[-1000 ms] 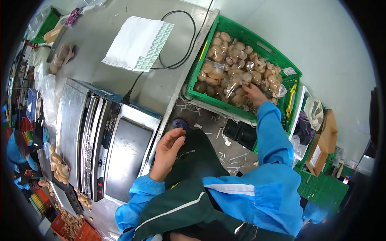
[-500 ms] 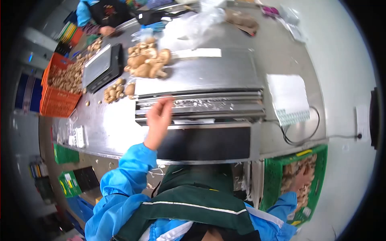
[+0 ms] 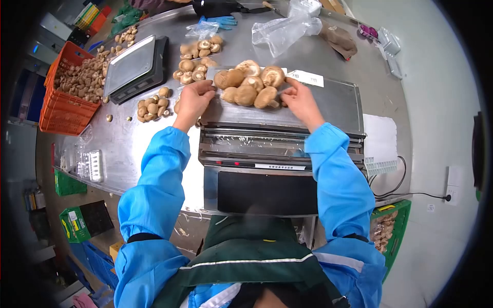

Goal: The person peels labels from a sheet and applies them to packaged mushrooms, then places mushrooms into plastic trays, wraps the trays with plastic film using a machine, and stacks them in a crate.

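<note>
Several large brown mushrooms (image 3: 250, 87) sit in one tight group above the metal top of a wrapping machine (image 3: 280, 143). Any tray beneath them is hard to make out. At the group's left edge, the thumb and curled fingers of my left hand (image 3: 193, 104) are closed. My right hand (image 3: 303, 102) pinches the right edge, its thumb and forefinger against the outermost mushrooms. Between my forearms lie the machine's rollers and its black front plate (image 3: 267, 192).
Behind my left hand are smaller mushroom groups (image 3: 194, 70) and a scale (image 3: 136, 69). An orange crate (image 3: 69, 110) of mushrooms stands left. Plastic bags (image 3: 285, 33) lie at the back. A paper sheet (image 3: 380, 141) and cable are at right, above a green crate (image 3: 398, 231).
My right hand has come up from the green crate to the mushrooms. My left hand has moved forward from over the rollers. The large mushrooms sit farther right on the machine; the view has shifted.
</note>
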Demonstrator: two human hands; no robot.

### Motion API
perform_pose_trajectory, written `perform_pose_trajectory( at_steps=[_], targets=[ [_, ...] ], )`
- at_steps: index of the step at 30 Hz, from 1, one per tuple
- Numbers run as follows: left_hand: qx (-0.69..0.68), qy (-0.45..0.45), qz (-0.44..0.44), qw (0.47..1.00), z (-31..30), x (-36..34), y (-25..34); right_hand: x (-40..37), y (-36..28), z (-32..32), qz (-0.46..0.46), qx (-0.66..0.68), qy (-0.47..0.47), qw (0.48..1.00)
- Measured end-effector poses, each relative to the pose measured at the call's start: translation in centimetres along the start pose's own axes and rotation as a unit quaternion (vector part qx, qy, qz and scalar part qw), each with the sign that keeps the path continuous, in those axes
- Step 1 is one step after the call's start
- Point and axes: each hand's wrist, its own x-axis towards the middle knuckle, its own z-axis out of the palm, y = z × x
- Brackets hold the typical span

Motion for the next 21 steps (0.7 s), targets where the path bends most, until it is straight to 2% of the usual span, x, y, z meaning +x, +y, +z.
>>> perform_pose_trajectory(
  at_steps=[5, 7, 8, 10, 11, 12, 13, 14, 16, 17, 18, 19, 20, 21],
  targets=[
    [0.067, -0.031, 0.037, 0.997, 4.4, -4.0, 2.2, -4.4, 0.8, -5.5, 0.042, -0.024, 0.042, 0.998],
    [0.102, -0.027, 0.039, 0.994, 5.0, -5.9, 3.7, -6.2, 0.3, -6.9, 0.007, -0.112, 0.059, 0.992],
    [0.117, -0.001, 0.082, 0.990, 4.8, -6.6, 3.2, -7.5, -0.2, -7.3, 0.015, -0.114, 0.070, 0.991],
    [0.183, 0.046, 0.135, 0.973, 3.3, -8.6, 2.9, -10.9, -0.8, -8.3, -0.061, -0.285, 0.157, 0.944],
    [0.233, 0.065, 0.143, 0.960, 2.2, -9.9, 3.4, -12.9, -1.2, -8.7, -0.061, -0.284, 0.158, 0.944],
    [0.233, 0.065, 0.145, 0.959, 1.5, -11.2, 4.1, -14.9, -1.6, -9.1, -0.053, -0.381, 0.157, 0.910],
    [0.288, 0.055, 0.068, 0.954, 1.0, -12.5, 4.8, -15.9, -1.7, -9.4, -0.042, -0.473, 0.155, 0.866],
    [0.341, 0.043, -0.012, 0.939, 0.9, -13.3, 5.1, -16.2, -0.7, -8.7, -0.044, -0.451, 0.165, 0.876],
    [0.311, 0.022, 0.010, 0.950, 2.4, -13.3, 3.6, -15.9, 0.3, -6.0, -0.026, -0.425, 0.171, 0.889],
    [0.280, 0.006, 0.034, 0.959, 3.0, -13.0, 3.1, -15.3, 0.6, -5.2, -0.077, -0.435, 0.175, 0.880],
    [0.178, -0.027, -0.035, 0.983, 3.3, -12.6, 3.4, -15.2, 0.2, -4.9, 0.008, -0.256, 0.163, 0.953],
    [0.179, -0.023, -0.035, 0.983, 2.8, -13.2, 3.5, -15.1, -0.4, -4.8, 0.091, -0.065, 0.141, 0.984],
    [0.041, -0.031, -0.079, 0.996, 2.1, -14.0, 3.5, -15.4, -0.5, -5.6, 0.088, -0.012, 0.118, 0.989],
    [-0.098, -0.043, -0.124, 0.986, 1.4, -15.1, 3.5, -16.6, -0.4, -6.4, 0.090, 0.041, 0.096, 0.990]
  ],
)
